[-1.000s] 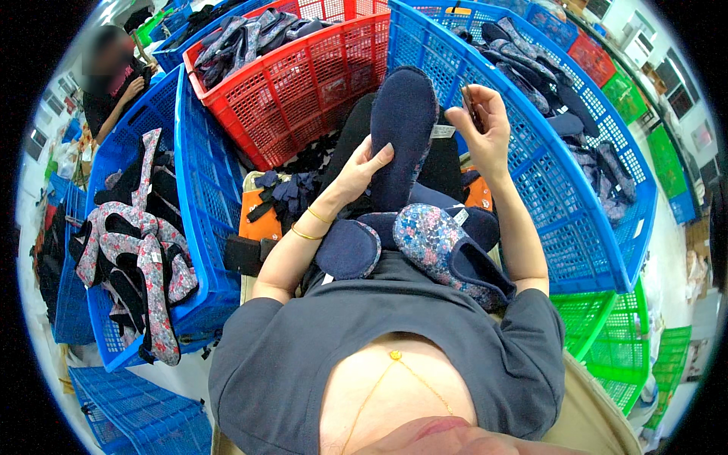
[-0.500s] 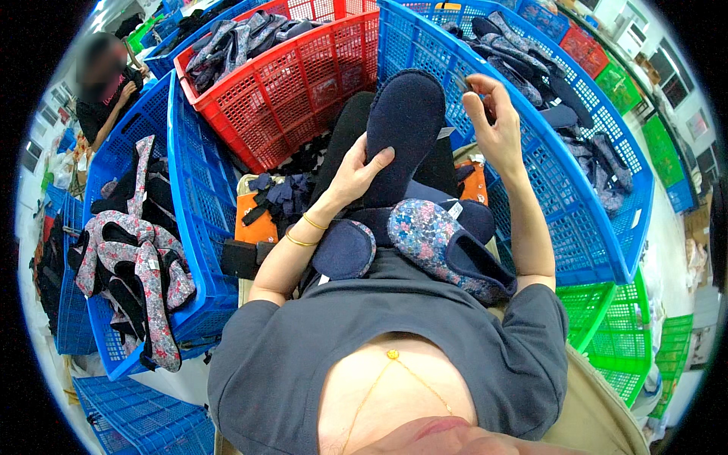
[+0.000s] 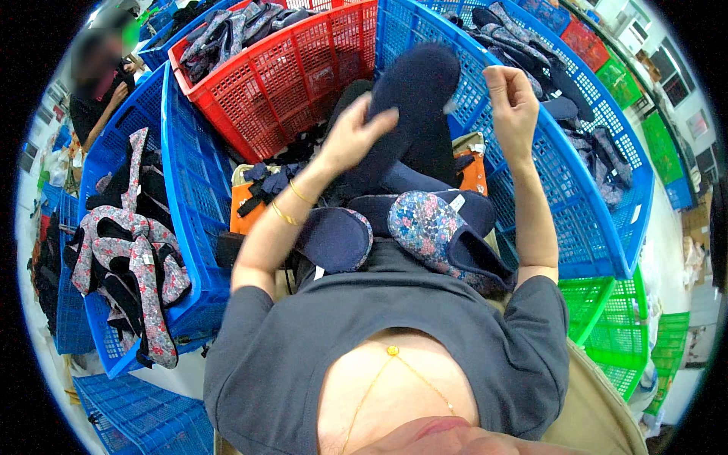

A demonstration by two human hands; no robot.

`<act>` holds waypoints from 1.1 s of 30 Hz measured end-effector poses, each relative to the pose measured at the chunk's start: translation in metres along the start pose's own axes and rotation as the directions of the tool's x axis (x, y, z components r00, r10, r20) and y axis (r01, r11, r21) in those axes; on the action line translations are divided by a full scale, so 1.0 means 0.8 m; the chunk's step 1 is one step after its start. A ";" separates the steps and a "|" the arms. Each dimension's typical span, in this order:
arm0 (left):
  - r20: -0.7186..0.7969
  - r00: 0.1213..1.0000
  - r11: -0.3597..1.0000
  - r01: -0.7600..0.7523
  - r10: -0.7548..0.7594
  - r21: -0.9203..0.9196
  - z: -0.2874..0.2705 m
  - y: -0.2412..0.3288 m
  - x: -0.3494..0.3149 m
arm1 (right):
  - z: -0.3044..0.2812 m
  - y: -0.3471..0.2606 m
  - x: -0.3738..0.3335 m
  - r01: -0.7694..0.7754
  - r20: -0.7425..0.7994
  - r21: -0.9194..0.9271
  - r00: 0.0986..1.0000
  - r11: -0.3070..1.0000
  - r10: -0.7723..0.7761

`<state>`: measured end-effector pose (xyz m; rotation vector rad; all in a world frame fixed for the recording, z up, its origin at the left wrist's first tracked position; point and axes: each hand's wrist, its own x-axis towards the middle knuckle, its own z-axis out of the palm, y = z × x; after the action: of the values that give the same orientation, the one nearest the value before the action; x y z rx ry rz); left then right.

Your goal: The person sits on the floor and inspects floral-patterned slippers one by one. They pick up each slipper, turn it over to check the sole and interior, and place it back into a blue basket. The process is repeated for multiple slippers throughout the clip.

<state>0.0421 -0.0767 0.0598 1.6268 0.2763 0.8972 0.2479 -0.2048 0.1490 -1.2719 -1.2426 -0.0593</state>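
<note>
The person's lap (image 3: 394, 303) — floral slipper (image 3: 432, 227) and, seemingly, navy slippers (image 3: 337, 239) lying across it.

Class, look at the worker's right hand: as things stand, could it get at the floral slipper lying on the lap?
Probably yes. The right hand is raised, its fingers closed as if pinching something too small to make out, and the floral slipper lies uncovered on the lap below it. The left hand holds the dark slipper sole clear of that path.

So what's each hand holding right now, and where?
Left hand grips the dark blue slipper along its left edge. Right hand is closed; whether it holds anything cannot be told.
</note>
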 end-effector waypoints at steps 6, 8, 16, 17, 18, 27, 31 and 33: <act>-0.536 0.819 0.969 -0.247 0.203 -0.010 -0.187 0.083 0.188 | -0.025 0.080 -0.022 -0.177 0.315 -0.130 0.926 0.976 0.210; -0.550 0.789 0.957 -0.282 0.275 0.075 -0.242 0.068 0.190 | -0.020 0.079 -0.031 -0.227 0.579 -0.280 0.735 0.933 0.353; 0.042 0.997 0.995 0.067 -0.070 0.074 -0.130 0.017 0.035 | 0.074 0.131 -0.093 -0.097 0.906 -0.345 0.225 0.934 0.358; 0.063 0.993 0.993 0.098 -0.103 0.070 -0.125 0.014 0.021 | 0.075 0.128 -0.091 -0.286 0.898 -0.384 0.108 0.878 0.427; 0.078 0.987 0.989 0.136 -0.140 0.057 -0.122 0.013 0.013 | 0.072 0.132 -0.092 -0.359 0.894 -0.338 0.166 0.870 0.415; 0.148 0.989 1.000 -0.027 0.028 -0.007 -0.074 0.041 -0.037 | 0.037 0.010 -0.058 -0.061 0.581 0.057 0.814 0.997 0.016; 0.203 0.976 0.997 -0.077 0.078 -0.016 -0.056 0.079 -0.059 | 0.067 0.020 -0.070 0.319 0.513 0.072 0.801 0.945 -0.309; 0.243 0.968 0.997 0.073 -0.069 -0.009 -0.061 0.077 -0.067 | 0.076 0.018 -0.077 0.307 0.562 0.070 0.774 0.949 -0.292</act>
<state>-0.0449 -0.0906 0.0953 1.6807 0.1547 0.6363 0.1919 -0.1906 0.0830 -1.1337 -1.9683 0.0825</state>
